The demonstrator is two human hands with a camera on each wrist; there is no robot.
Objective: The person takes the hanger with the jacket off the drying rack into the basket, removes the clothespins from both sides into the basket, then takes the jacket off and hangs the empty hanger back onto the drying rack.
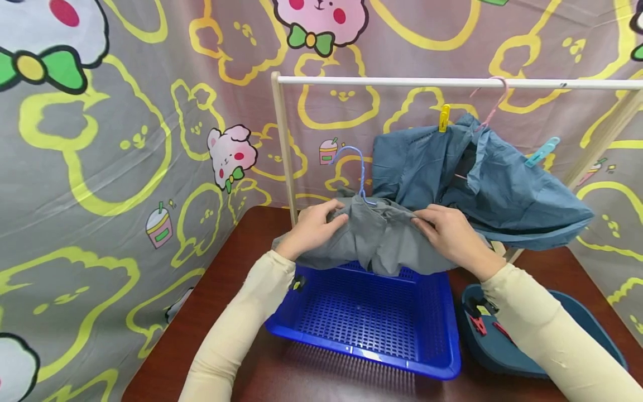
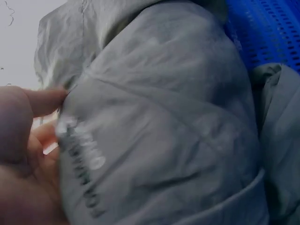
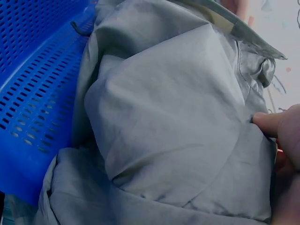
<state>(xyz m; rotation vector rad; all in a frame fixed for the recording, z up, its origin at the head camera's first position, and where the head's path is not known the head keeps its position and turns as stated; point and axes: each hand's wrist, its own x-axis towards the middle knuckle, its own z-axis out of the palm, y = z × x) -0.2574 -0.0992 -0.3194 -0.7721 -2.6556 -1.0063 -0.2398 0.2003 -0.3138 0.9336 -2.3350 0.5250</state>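
A grey jacket (image 1: 369,237) with a blue hanger (image 1: 362,173) in its neck is held up above the blue basket. My left hand (image 1: 312,226) pinches one shoulder of it, and my right hand (image 1: 452,237) pinches the other. Printed lettering (image 2: 84,166) runs down the cloth beside the left fingers in the left wrist view. In the right wrist view the right thumb (image 3: 269,123) presses on the cloth near its edge. The hanger's hook sticks up free, below the white rail (image 1: 351,81). Cloth hides the hanger's arms.
A blue jacket (image 1: 522,190) hangs from the rail on a pink hanger (image 1: 497,103), with a yellow clothespin (image 1: 444,118) and a light blue clothespin (image 1: 542,152) on it. Below are the blue basket (image 1: 361,354) and a teal bin (image 1: 527,360) with red clothespins (image 1: 479,325).
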